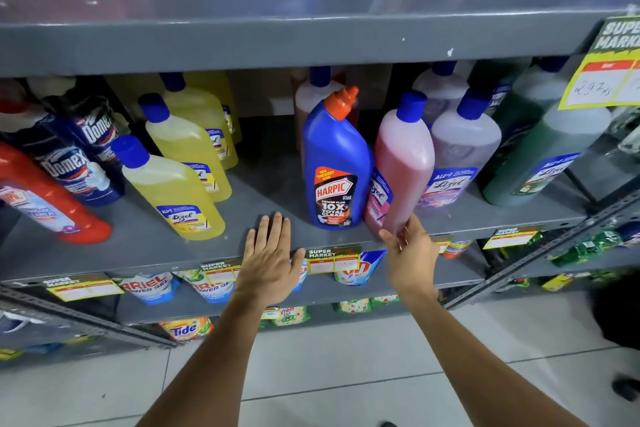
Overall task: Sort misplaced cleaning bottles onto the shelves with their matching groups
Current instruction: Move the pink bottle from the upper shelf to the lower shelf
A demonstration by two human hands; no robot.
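Grey metal shelf [270, 184], left grip [268, 258] spread flat, right grip [408, 250] pinching pink bottle [401, 163].

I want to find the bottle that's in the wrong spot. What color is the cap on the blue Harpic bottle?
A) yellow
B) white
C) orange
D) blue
C: the Harpic bottle has an orange cap, while the pink Lizol bottle touching it and the yellow Lizol bottles have blue caps.

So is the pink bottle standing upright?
No, tilted: the pink bottle leans left against the blue Harpic bottle, the right hand at its base.
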